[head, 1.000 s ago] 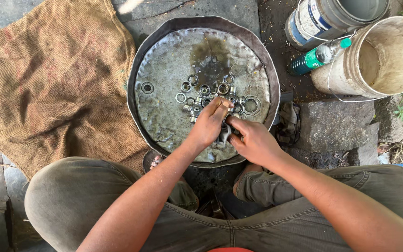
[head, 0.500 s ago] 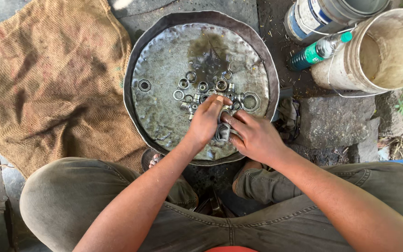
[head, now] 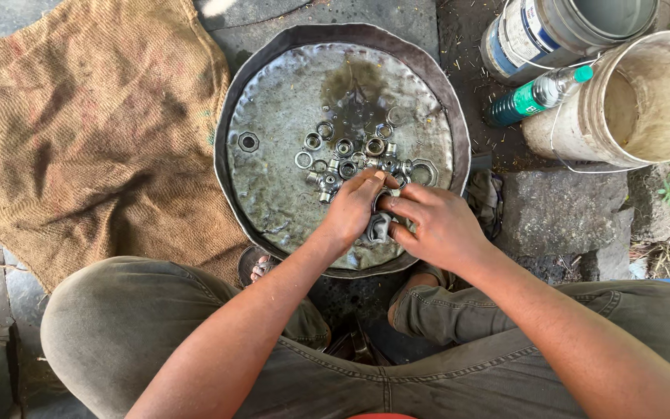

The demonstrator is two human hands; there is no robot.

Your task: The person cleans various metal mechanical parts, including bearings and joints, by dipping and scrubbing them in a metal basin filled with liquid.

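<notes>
A: Where do the hands meet?

B: Left hand [head: 354, 208] and right hand [head: 440, 225] close together over the near edge of the round metal pan [head: 230, 178]; both curl around a small dark part wrapped in a grey rag [head: 379, 227]; fingers bent, not fully shut.

A: And the loose pieces?

B: The cluster of nuts and rings [head: 350, 151] lies just beyond the fingertips, toward the pan's centre; the left hand is nearer; the cluster's long axis runs left to right.
</notes>
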